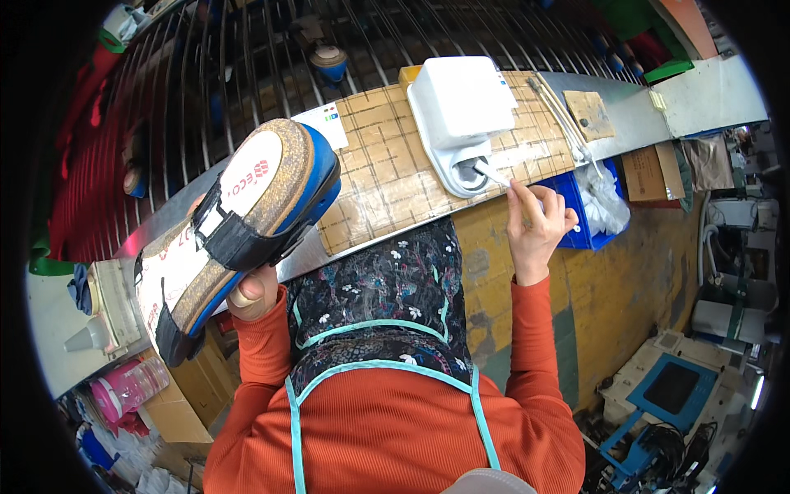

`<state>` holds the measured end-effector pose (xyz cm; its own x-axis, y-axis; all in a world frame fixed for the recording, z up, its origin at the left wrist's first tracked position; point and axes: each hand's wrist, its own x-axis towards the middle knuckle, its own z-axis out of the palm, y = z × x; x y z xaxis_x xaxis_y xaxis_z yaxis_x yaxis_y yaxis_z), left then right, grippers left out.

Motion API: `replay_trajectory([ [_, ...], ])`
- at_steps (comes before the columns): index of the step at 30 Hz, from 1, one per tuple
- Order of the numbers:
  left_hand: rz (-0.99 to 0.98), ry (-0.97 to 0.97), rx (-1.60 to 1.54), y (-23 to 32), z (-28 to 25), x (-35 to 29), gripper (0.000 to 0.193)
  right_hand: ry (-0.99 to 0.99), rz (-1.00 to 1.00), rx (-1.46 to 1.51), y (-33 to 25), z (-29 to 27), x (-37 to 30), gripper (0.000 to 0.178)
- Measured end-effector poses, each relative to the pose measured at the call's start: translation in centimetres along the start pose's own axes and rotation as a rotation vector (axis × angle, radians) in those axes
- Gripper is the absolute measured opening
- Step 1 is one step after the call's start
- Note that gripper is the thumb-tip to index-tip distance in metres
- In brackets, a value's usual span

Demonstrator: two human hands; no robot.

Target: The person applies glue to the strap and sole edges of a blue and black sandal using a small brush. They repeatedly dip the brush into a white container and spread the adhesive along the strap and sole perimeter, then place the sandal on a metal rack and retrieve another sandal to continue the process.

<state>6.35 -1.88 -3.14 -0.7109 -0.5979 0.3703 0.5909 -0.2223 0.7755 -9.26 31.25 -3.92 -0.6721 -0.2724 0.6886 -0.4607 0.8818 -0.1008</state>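
Observation:
In my left hand [253, 295] a sandal [294, 175] is held tilted up at the left. It has a speckled cork footbed with a pale printed insole, black straps and a blue layer along the edge. My thumb shows beneath it, while most of the fingers are hidden behind it. My right hand [536, 222] pinches a thin white stick [492, 174] between thumb and fingertips. The stick's far end reaches into the round opening of a white plastic dispenser [462, 103]; whatever its tip touches is hidden inside.
Beneath the dispenser lies a tape-covered brown board [370, 169] on the narrow bench. Thin sticks [561, 115] lie at its right, above a blue bin [586, 233] holding whitish plastic. Beyond the bench run metal bars [247, 58] with another shoe [329, 62] among them. A pink container [130, 387] stands at left.

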Motion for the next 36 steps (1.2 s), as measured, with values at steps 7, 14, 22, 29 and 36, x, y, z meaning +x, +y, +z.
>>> replay_trajectory([
  [7, -0.043, 0.013, 0.004, -0.9, -0.8, -0.7, 0.101, -0.035, -0.138, 0.056, 0.4, 2.3, 0.8, 0.019],
  [14, -0.081, 0.005, -0.020, -0.6, -2.4, -1.8, 0.100, -0.141, -0.257, 0.088, 2.6, 1.0, 1.9, 0.021],
  [22, -0.044, 0.019, 0.022, -1.5, -2.5, -1.4, 0.098, -0.094, -0.116, -0.120, 0.3, 0.3, 0.1, 0.017],
  [29, 0.018, 0.054, 0.164, -1.3, 0.6, -0.5, 0.099, -0.060, 0.030, -0.216, -1.7, 0.2, -0.3, 0.010],
  [36, 0.346, 0.103, 0.616, -2.3, -1.1, -0.6, 0.095, -0.222, 0.225, -0.191, -4.1, -0.5, -1.4, 0.011],
])
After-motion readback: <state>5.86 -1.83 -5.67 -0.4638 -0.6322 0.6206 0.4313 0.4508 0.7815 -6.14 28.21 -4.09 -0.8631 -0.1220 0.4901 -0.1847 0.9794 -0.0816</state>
